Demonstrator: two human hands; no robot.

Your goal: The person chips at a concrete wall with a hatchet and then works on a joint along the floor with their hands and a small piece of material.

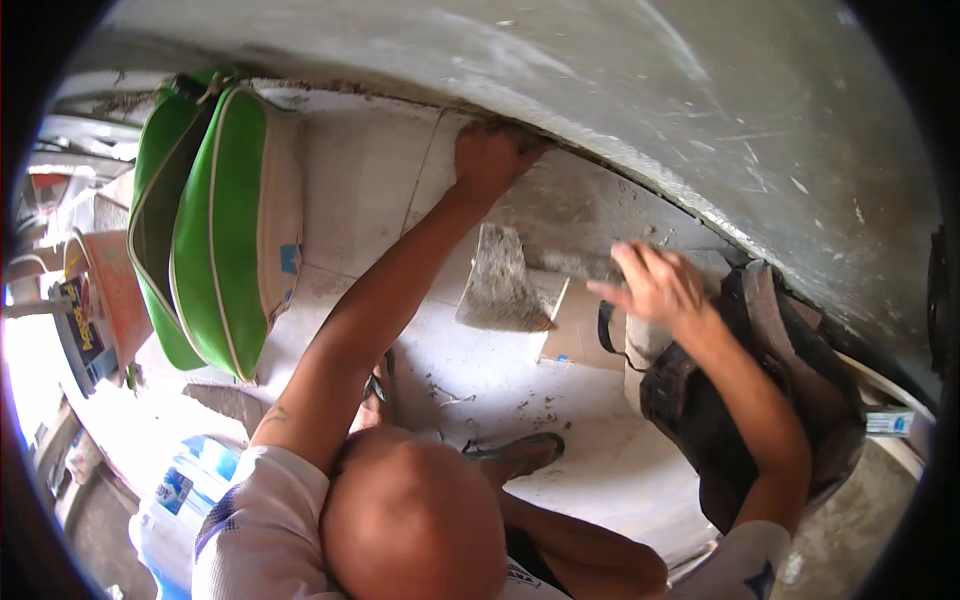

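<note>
Trowel (503, 283) gripped by right hand (655, 285); left hand (490, 155) pressed on wall, green bag (215, 230) beside.

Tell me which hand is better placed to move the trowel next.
Right, probably. The right hand is at the handle end of the trowel, though blur hides the grip. The left hand is pressed against the foot of the grey wall, apart from the blade.

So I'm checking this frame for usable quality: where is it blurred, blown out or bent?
Head view: the right hand is smeared by motion blur, and the trowel is soft too; the left hand on the wall is sharper; daylight blows out the left edge; the wall's base line bows under fisheye distortion; black corners.
</note>
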